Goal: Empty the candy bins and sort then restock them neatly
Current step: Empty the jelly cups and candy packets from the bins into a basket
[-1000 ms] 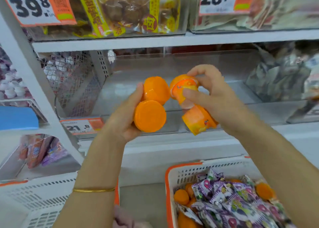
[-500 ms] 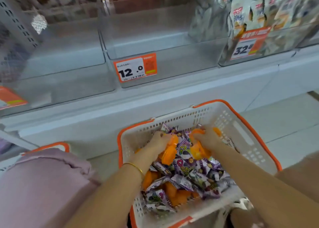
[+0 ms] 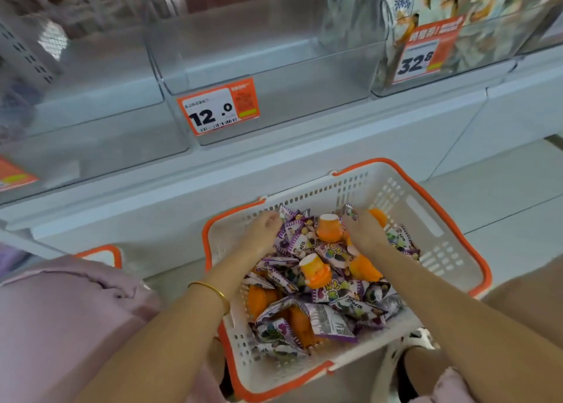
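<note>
A white basket with an orange rim (image 3: 426, 219) sits on the floor in front of me. It is full of purple candy packets (image 3: 332, 317) mixed with orange jelly cups (image 3: 315, 270). Both my hands are down at its far end. My left hand (image 3: 263, 230) rests on the packets with loosely bent fingers, their tips buried in the pile. My right hand (image 3: 364, 233) lies spread over the packets between a loose orange cup (image 3: 329, 227) and another orange cup (image 3: 378, 216). I see nothing gripped in either hand.
On the shelf above stand clear bins: an empty one with a 12.0 price tag (image 3: 219, 110), another empty one (image 3: 91, 98) to its left, and one with snack bags and a 32.8 tag (image 3: 422, 56). My pink-clad knee (image 3: 61, 326) hides most of a second basket (image 3: 102, 253).
A second ago both hands held orange cups up at a shelf bin. They came down into the basket, and the cups now lie loose on the packets.
</note>
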{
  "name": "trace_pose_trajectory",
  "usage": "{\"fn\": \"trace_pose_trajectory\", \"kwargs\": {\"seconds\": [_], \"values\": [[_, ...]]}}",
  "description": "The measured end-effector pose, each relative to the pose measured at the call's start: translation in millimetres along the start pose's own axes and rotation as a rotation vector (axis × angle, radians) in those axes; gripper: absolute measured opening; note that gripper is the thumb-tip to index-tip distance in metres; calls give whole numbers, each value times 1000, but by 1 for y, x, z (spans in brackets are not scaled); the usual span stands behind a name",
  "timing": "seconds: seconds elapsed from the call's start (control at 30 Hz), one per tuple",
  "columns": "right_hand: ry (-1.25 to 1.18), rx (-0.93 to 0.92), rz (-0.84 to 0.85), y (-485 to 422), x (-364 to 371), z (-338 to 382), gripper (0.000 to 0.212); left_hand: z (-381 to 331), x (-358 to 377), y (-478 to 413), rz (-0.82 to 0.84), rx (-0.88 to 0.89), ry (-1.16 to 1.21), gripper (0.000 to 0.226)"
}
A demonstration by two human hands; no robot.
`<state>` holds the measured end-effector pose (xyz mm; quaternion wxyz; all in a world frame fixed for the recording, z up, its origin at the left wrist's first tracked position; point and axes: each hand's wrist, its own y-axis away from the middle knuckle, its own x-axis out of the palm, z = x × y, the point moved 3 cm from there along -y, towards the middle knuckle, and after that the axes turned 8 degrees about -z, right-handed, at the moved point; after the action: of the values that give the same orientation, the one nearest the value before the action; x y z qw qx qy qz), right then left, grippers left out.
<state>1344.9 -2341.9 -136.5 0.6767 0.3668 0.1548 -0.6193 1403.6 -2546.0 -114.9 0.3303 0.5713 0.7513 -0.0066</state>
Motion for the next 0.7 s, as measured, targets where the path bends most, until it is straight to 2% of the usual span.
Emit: {"fn": "trace_pose_trajectory", "kwargs": {"seconds": [0.13, 0.23, 0.37, 0.5, 0.6, 0.7], "values": [[36, -232, -5, 15, 7, 32, 48, 23, -48, 14, -278, 35, -116, 35], [57, -393, 53, 35, 20, 60, 47, 43, -72, 32, -391, -27, -183, 37], [51, -513, 193, 61, 40, 85, 46, 50, -94, 50, -517, -108, -268, 39], [57, -566, 260, 71, 53, 93, 47, 52, -107, 61, -592, -182, -409, 42], [68, -562, 272, 71, 55, 91, 47, 57, -115, 71, -633, -305, -501, 45], [52, -537, 280, 68, 55, 84, 46, 69, -122, 76, -636, -447, -478, 50]]}}
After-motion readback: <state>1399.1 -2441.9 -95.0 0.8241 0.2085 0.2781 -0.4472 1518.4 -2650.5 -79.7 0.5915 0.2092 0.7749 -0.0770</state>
